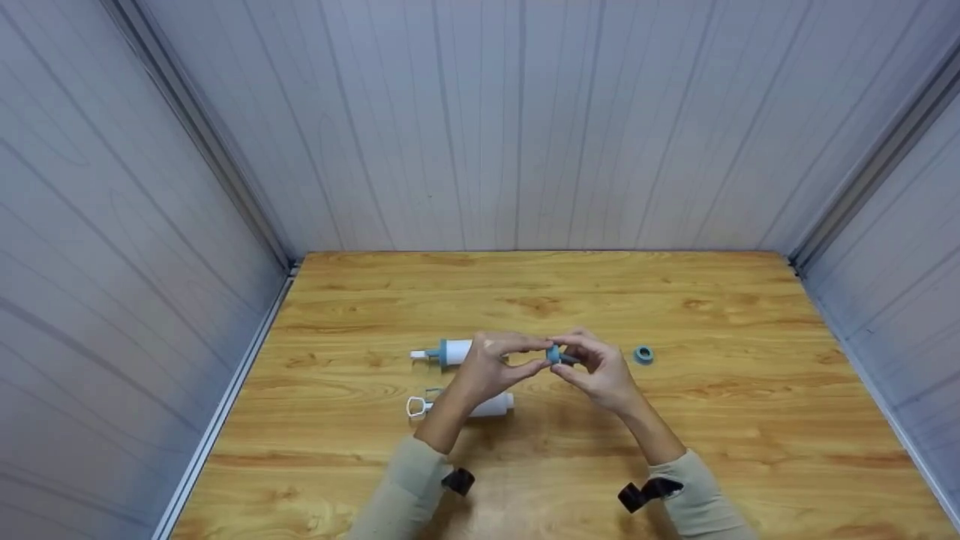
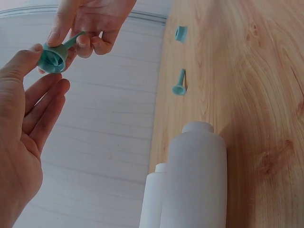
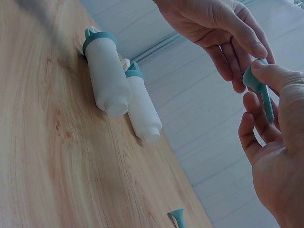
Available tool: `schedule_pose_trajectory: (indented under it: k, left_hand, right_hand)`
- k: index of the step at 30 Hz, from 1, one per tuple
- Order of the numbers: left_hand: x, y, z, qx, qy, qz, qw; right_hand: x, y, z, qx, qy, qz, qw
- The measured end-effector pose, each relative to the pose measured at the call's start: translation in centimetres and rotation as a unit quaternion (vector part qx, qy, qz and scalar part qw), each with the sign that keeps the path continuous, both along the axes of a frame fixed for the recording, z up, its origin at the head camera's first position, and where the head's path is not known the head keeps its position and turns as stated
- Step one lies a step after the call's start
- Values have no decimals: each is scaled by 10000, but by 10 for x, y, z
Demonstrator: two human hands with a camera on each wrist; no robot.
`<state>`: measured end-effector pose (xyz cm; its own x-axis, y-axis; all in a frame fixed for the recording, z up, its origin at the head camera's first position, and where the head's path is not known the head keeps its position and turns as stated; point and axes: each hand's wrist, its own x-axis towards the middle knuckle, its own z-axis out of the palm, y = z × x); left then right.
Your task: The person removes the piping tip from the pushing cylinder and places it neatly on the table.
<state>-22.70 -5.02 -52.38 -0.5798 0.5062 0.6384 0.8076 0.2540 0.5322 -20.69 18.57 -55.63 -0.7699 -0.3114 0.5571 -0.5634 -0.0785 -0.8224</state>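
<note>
Between both hands, raised over the table, is a teal nozzle (image 1: 553, 354) with a wide round base and a thin spout. My left hand (image 1: 487, 367) pinches its base between thumb and fingertips. From the other side my right hand (image 1: 604, 375) grips it with thumb and fingers, near where the spout starts. In the left wrist view the hollow, ridged inside of the nozzle (image 2: 52, 60) faces the left palm. The right wrist view has its spout (image 3: 267, 107) pointing down past the right fingers.
Two white syringe-like barrels (image 3: 108, 76) (image 3: 144, 107) with teal collars and pull handles lie on the wooden table (image 1: 337, 300), left of the hands. A second thin teal nozzle (image 2: 179, 89) and a short teal ring-shaped piece (image 1: 643, 355) sit farther right. Panel walls (image 1: 480, 127) enclose the table.
</note>
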Motion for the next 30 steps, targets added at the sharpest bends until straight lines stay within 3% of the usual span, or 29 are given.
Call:
schedule_pose_trajectory:
  k: [11,20,30]
  left_hand:
    - [1,-2,5,90,-166,-100,9998]
    - [-4,-9,8,146,46,-57,9999]
    - [-5,-11,12,254,13,10,9997]
  right_hand:
    - [0,4,-2,-27,-33,19,10000]
    - [1,14,-2,38,-53,-174,9998]
    - [1,19,-4,-11,24,-178,9998]
